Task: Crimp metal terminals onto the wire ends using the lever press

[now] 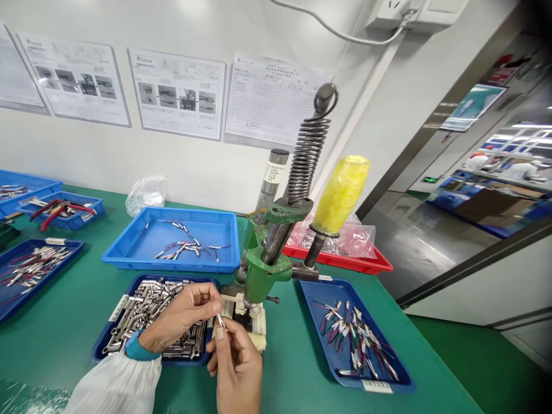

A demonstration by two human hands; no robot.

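In the head view, my left hand (192,310), with a blue band at the wrist, pinches the upper end of a small wire piece (221,319). My right hand (237,356) is closed on the lower part of it, thumb and forefinger together. Only a short, whitish stretch of the wire shows between the fingertips. Just beyond both hands stands a green hand press (267,276) with a coil spring and a yellow-wrapped handle (344,192). Below and behind my left hand lies a dark blue tray (98,345) full of metal sleeves (144,310).
A blue tray (129,244) behind holds a few wires. To the right, another blue tray (321,345) carries bundled wires; a red tray (382,264) with plastic bags sits behind the press. At left are a wire tray (77,248) and red-handled pliers (56,215).
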